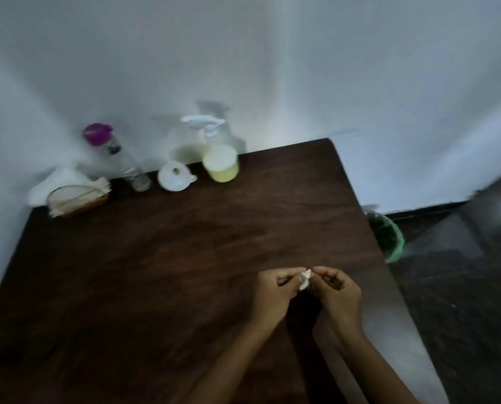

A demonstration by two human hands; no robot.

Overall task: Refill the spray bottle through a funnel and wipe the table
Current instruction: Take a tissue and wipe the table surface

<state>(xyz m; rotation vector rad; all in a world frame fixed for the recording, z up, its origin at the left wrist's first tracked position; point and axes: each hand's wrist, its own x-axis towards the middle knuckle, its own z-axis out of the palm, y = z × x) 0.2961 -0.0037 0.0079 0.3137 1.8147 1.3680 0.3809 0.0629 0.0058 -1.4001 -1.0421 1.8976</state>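
Note:
A spray bottle (219, 158) with a white trigger head and pale yellow liquid stands at the far edge of the dark wooden table (156, 272). Just left of it lies a white funnel (175, 176), wide end up. Further left a clear bottle (118, 156) with a purple cap leans beside a small glass (141, 182). Over the table's near right part, my left hand (275, 290) and my right hand (335, 290) meet, both pinching a small crumpled white wad (305, 279) with a green patch. The frame is blurred.
A holder of folded paper napkins (74, 198) sits at the far left corner, with a white cloth behind it. A green-lined bin (387, 239) stands on the dark floor off the table's right edge. White walls close in behind and to the left.

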